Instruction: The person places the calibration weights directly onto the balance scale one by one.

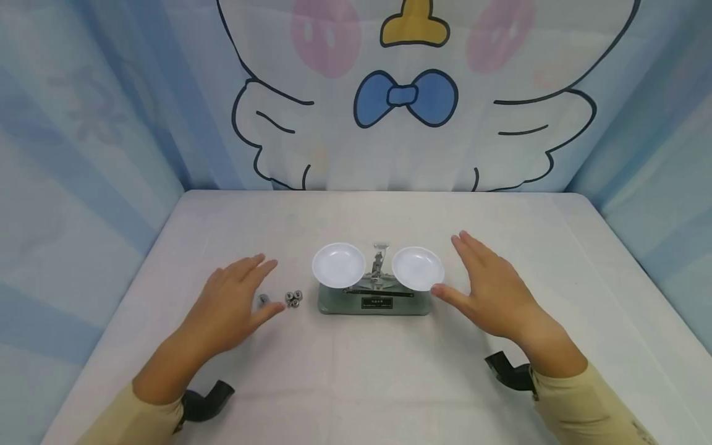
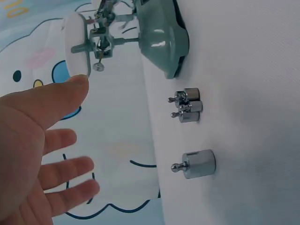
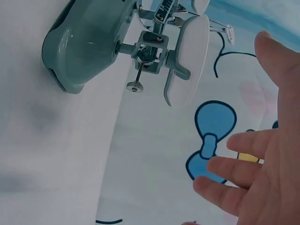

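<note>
A green balance scale (image 1: 334, 303) with two white pans stands mid-table. Its left pan (image 1: 338, 266) and right pan (image 1: 418, 269) are bare. My left hand (image 1: 230, 306) hovers left of the scale, fingers spread, holding nothing. Close by its thumb stand several small metal weights (image 1: 293, 299) in a cluster, and one larger weight (image 2: 199, 164) stands apart from them, partly behind the hand in the head view. My right hand (image 1: 495, 293) is held up right of the scale with fingers extended and nothing in it; its thumb tip overlaps the right pan's edge in the head view.
The white tabletop (image 1: 356, 383) runs back to a curtain (image 1: 411, 154) printed with a cartoon figure. Blue curtains (image 1: 72, 185) hang at both sides. A black curved wrist mount (image 1: 208, 402) sticks out from each sleeve above the table.
</note>
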Tool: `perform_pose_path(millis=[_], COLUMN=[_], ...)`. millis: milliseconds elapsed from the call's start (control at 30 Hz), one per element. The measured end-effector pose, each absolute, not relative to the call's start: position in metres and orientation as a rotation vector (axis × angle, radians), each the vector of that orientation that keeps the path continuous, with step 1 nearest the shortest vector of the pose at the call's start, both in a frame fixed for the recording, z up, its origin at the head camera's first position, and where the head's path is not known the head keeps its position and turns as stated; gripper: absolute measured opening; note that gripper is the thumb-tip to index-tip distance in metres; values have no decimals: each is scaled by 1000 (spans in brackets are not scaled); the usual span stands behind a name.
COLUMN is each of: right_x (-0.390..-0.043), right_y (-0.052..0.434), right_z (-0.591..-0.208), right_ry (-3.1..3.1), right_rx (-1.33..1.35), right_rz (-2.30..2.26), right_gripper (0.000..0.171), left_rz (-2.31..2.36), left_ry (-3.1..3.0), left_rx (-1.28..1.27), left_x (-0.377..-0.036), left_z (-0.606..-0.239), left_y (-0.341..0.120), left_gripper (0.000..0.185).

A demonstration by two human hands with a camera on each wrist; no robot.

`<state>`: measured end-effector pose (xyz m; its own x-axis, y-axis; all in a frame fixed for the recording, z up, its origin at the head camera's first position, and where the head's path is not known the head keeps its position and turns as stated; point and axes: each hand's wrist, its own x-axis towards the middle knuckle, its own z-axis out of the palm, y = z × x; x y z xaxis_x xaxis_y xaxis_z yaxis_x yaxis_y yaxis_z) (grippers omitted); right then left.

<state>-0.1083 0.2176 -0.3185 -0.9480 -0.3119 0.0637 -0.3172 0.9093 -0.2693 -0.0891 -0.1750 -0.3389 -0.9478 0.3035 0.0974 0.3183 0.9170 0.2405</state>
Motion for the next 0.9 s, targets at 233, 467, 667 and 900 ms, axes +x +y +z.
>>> perform_pose_path(millis=[233,467,667,900], right_x=[-108,-105,-107,-114], right_y=[225,230,235,240], right_z=[-321,-331,-341,-361], right_ry=[-3021,-2960,-2969,-3001], right_rx=[466,467,427,419], right_rz=[675,859,962,1164], right_gripper=[93,89,89,85], left_rz=[-572,-828,-916,-949], left_ry=[-2972,-3014,-3118,-3122], left_rx=[-532,-388,-276,-306], left_x=[-98,-111,-119,-125], left_z=[-348,-369,-384,-395], left_y=[-174,-176,-175,-174], left_gripper=[44,40,42,35])
